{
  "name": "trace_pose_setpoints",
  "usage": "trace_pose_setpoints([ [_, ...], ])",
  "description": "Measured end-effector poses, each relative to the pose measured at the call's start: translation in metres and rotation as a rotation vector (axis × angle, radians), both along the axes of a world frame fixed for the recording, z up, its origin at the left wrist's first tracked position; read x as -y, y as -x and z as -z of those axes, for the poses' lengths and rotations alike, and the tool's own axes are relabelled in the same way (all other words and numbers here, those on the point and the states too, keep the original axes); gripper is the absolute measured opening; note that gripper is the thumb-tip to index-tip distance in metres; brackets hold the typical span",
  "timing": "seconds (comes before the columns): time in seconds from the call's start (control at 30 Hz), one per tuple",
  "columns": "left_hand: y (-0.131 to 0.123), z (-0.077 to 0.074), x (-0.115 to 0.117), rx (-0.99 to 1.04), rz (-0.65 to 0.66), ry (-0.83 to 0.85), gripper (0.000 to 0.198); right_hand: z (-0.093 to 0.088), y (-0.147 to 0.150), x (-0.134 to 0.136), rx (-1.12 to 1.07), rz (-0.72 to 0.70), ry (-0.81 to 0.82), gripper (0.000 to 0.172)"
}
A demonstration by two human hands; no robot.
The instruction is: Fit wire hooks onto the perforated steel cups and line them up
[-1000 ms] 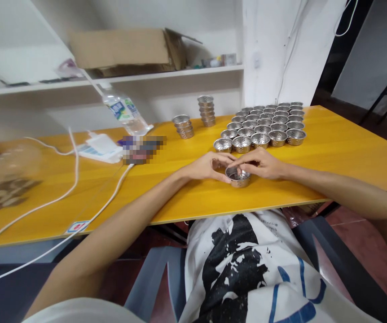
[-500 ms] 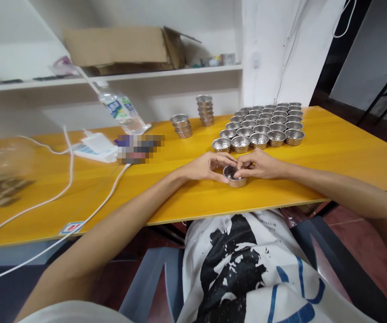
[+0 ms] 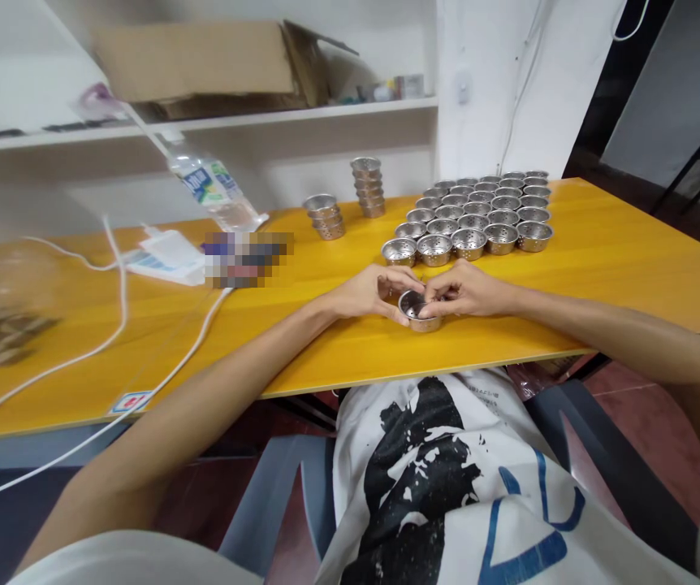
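Observation:
A small perforated metal cup (image 3: 424, 322) stands upright on the yellow table (image 3: 338, 349) near its front edge. My left hand (image 3: 380, 292) curves around the cup's left side, thumb and fingers gripping its rim. From the right, my right hand (image 3: 463, 291) reaches over the cup with thumb and forefinger pinched at its inside; anything between those fingertips is too small to tell. Just behind my hands are rows of similar metal cups (image 3: 469, 242), open side up.
Two stacks of cups, a shorter (image 3: 326, 218) and a taller (image 3: 368, 188), stand farther back. To the left are a tilted plastic bottle (image 3: 216, 185), a white cable (image 3: 195, 345) and a blurred plastic bag (image 3: 6, 325). A cardboard box (image 3: 197, 65) lies on the shelf.
The view has shifted slightly, so the table and cups appear a little higher. Both hands remain at the same cup, with nearly the same finger positions.

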State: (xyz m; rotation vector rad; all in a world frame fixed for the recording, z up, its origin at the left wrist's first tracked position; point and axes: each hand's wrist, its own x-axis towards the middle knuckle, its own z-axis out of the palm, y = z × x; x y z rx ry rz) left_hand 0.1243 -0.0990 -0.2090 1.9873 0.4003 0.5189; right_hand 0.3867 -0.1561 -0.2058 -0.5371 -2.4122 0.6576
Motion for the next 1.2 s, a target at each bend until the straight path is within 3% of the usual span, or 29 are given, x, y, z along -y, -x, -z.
trace_pose_setpoints([
  [0.77, 0.001, 0.001, -0.002, -0.003, 0.003, -0.042, 0.056, 0.002, 0.000, 0.003, 0.021, 0.043, 0.038, 0.051],
  [0.97, 0.009, -0.021, 0.002, -0.016, 0.074, -0.039, 0.053, -0.005, -0.005, 0.002, 0.022, 0.057, 0.056, 0.048],
  [1.07, 0.019, -0.034, -0.004, 0.159, -0.048, -0.029, 0.027, -0.008, -0.009, -0.001, 0.049, 0.046, 0.026, 0.045],
  [1.2, 0.031, -0.033, -0.024, 0.351, -0.322, -0.066, 0.034, -0.007, -0.012, -0.004, 0.075, 0.054, -0.014, 0.038],
])
